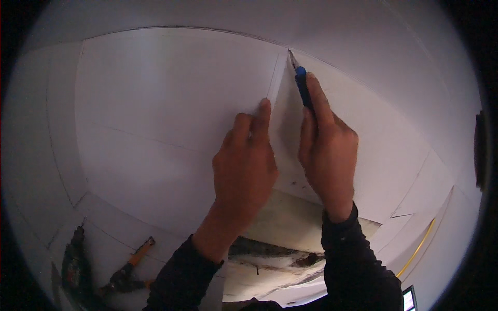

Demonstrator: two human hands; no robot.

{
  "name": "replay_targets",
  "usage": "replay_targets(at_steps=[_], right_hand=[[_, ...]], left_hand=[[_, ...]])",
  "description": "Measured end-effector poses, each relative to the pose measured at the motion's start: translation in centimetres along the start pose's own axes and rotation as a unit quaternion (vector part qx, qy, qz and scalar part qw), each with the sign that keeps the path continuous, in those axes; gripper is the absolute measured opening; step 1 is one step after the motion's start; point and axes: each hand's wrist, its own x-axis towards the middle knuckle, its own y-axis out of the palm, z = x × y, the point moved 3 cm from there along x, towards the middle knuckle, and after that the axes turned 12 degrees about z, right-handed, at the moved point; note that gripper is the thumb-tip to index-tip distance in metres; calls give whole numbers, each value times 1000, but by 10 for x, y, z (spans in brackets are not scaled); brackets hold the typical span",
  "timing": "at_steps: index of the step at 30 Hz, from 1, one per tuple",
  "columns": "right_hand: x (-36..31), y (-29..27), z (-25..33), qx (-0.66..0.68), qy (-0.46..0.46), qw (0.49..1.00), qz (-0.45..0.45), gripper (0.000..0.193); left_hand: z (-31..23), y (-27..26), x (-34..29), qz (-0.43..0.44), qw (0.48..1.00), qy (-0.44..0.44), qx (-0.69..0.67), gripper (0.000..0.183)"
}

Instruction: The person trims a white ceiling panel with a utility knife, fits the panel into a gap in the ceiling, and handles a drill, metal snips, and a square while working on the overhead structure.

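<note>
Blue-handled cutter [302, 88] is in the right hand, at the upper middle of the view. Beginning from the left, a dark drill [72, 264] is low near the rim, and beside it an orange-and-black tool [136, 255]. Then comes the large white panel [155, 93]. On its right part is the left hand [246, 155], with the index finger stretched upward, close to the panel's right edge; whether its bent fingers hold something, I cannot tell. Just beside it, the right hand [329, 137] has its grip closed around the cutter's handle, so this hand is the nearer one. From this grip the blade goes upward and slightly left, with its tip at the panel's upper right corner; the cutter's long axis and the panel's edge form a narrow V, opening downward. Farther right is a yellow strip [417, 246].
</note>
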Motion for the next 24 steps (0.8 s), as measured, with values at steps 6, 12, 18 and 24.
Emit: replay_targets(at_steps=[6,12,18,24], right_hand=[[-7,6,3,103,55,993,-4,53],[-1,3,31,66,78,995,-1,51],[3,3,40,55,117,991,13,49],[0,9,51,88,162,982,43,53]], left_hand=[[0,7,0,8,1000,6,-23,62],[8,-4,0,-3,999,27,-30,60],[12,-3,6,9,999,20,-49,58],[22,-8,3,17,997,6,-74,58]])
